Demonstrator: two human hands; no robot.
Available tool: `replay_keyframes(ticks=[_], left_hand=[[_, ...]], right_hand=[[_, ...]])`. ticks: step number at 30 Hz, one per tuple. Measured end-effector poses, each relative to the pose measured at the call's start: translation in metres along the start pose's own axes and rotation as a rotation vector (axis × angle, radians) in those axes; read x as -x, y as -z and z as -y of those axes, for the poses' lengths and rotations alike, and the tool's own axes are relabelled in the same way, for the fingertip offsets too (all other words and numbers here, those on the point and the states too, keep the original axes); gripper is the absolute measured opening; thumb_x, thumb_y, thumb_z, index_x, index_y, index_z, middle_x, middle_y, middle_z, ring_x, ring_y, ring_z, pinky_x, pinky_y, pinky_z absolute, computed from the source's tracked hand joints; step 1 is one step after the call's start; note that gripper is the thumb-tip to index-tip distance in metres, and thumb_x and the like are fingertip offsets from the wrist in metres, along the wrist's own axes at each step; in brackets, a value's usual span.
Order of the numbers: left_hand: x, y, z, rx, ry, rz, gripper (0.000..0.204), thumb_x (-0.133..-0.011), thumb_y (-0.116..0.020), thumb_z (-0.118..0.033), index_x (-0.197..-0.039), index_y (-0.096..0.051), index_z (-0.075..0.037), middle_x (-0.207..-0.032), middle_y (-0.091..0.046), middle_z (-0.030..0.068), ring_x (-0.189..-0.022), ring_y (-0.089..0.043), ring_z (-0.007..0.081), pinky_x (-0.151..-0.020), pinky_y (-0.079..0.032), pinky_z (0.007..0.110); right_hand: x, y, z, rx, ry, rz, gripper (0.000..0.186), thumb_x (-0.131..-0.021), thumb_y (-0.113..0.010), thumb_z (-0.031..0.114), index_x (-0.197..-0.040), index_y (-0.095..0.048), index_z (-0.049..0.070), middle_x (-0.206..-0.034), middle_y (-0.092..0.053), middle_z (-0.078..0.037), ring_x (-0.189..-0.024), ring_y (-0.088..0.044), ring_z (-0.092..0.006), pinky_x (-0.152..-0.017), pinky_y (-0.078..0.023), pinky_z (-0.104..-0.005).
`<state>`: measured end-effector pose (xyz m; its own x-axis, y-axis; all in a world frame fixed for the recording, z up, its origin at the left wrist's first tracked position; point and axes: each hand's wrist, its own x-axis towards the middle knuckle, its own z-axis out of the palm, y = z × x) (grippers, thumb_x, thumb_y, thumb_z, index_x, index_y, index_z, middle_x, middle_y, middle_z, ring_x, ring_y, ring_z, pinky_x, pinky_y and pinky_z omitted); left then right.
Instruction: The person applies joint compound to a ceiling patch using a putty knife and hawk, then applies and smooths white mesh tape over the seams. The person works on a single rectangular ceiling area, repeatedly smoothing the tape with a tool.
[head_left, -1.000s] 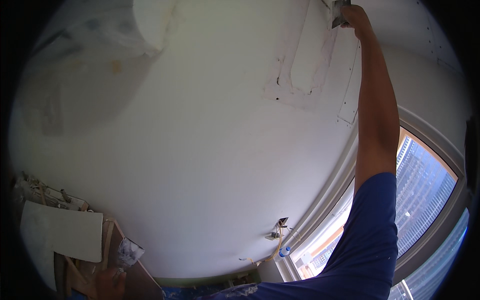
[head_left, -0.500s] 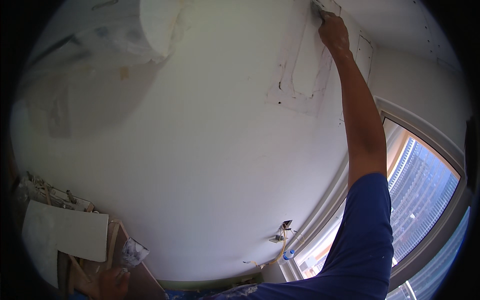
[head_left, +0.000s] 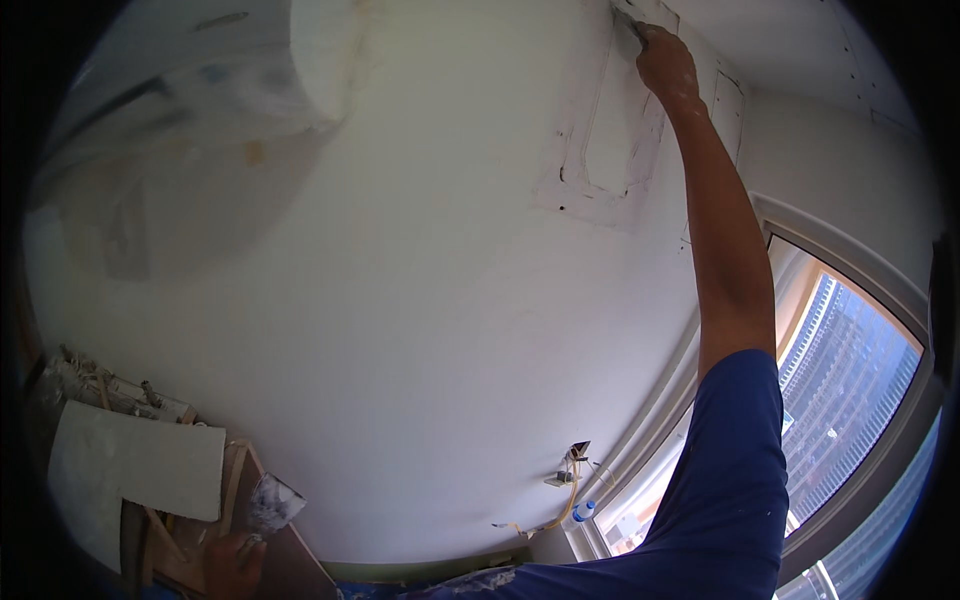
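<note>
Putty knife (head_left: 628, 22) stays hidden but for its blade, our right hand (head_left: 668, 68) wrapped around it, pressed against the wall patch (head_left: 610, 140) overhead; left hand (head_left: 232, 565) grips a loaded trowel (head_left: 272, 500).

White plastered wall (head_left: 420, 300), large sunlit window (head_left: 850, 400), city towers outside

This is a room in a high-rise flat under renovation — not yet lived in. The bare white wall (head_left: 400, 330) carries a patched rectangle (head_left: 605, 140) of fresh filler high up, with pencil-like outlines around it. An air conditioner (head_left: 200, 70) at upper left is wrapped in plastic sheeting. Loose wires hang from an open socket box (head_left: 572, 462) low on the wall. At lower left, boards and scrap (head_left: 130, 460) lie stacked. The large window (head_left: 850, 400) at right looks onto tower blocks — a city setting.
</note>
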<state>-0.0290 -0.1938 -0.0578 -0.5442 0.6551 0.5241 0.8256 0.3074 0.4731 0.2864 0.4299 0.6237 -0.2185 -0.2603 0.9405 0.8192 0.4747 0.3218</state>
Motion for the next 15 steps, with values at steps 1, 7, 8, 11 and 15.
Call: replay_keyframes(ticks=[1,7,8,11,15], left_hand=[[0.004,0.002,-0.002,-0.024,-0.005,-0.032,0.023,-0.088,-0.08,-0.024,-0.096,-0.074,-0.004,-0.088,-0.073,0.0185,-0.088,-0.067,0.0435,-0.083,-0.048,0.051],[-0.005,0.013,-0.019,0.048,0.057,0.042,0.022,-0.088,-0.078,-0.024,-0.094,-0.072,-0.003,-0.087,-0.071,0.0214,-0.086,-0.066,0.0468,-0.077,-0.048,0.053],[-0.006,0.01,-0.019,0.033,0.033,0.014,0.022,-0.088,-0.078,-0.024,-0.094,-0.072,-0.003,-0.087,-0.071,0.0218,-0.085,-0.066,0.0473,-0.076,-0.048,0.053],[-0.007,0.006,-0.02,0.001,0.011,-0.038,0.023,-0.088,-0.078,-0.024,-0.095,-0.072,-0.003,-0.086,-0.071,0.0222,-0.084,-0.066,0.0476,-0.076,-0.048,0.053],[-0.003,0.006,-0.011,-0.052,-0.009,-0.048,0.024,-0.088,-0.079,-0.025,-0.095,-0.072,-0.003,-0.087,-0.072,0.0224,-0.084,-0.066,0.0475,-0.077,-0.048,0.053]], right_hand=[[-0.011,0.016,-0.001,0.002,-0.071,0.144,0.043,-0.1,-0.055,0.015,-0.14,-0.069,0.013,-0.127,-0.073,-0.024,-0.12,-0.068,-0.0439,-0.107,-0.053,-0.0524],[-0.05,0.038,-0.024,0.064,-0.182,0.231,0.041,-0.097,-0.057,0.015,-0.136,-0.071,0.009,-0.124,-0.074,-0.025,-0.119,-0.068,-0.0462,-0.103,-0.054,-0.0544],[-0.059,0.027,-0.028,0.105,-0.159,0.249,0.041,-0.097,-0.057,0.014,-0.135,-0.071,0.007,-0.124,-0.074,-0.025,-0.118,-0.068,-0.0465,-0.103,-0.054,-0.0545],[-0.04,0.005,-0.004,0.096,-0.058,0.199,0.038,-0.096,-0.056,0.01,-0.13,-0.071,0.004,-0.124,-0.073,-0.025,-0.117,-0.068,-0.0469,-0.103,-0.054,-0.0547],[-0.004,0.047,0.035,-0.044,-0.066,0.173,0.038,-0.097,-0.054,0.009,-0.131,-0.072,0.006,-0.127,-0.072,-0.023,-0.118,-0.068,-0.0452,-0.104,-0.053,-0.0542]])
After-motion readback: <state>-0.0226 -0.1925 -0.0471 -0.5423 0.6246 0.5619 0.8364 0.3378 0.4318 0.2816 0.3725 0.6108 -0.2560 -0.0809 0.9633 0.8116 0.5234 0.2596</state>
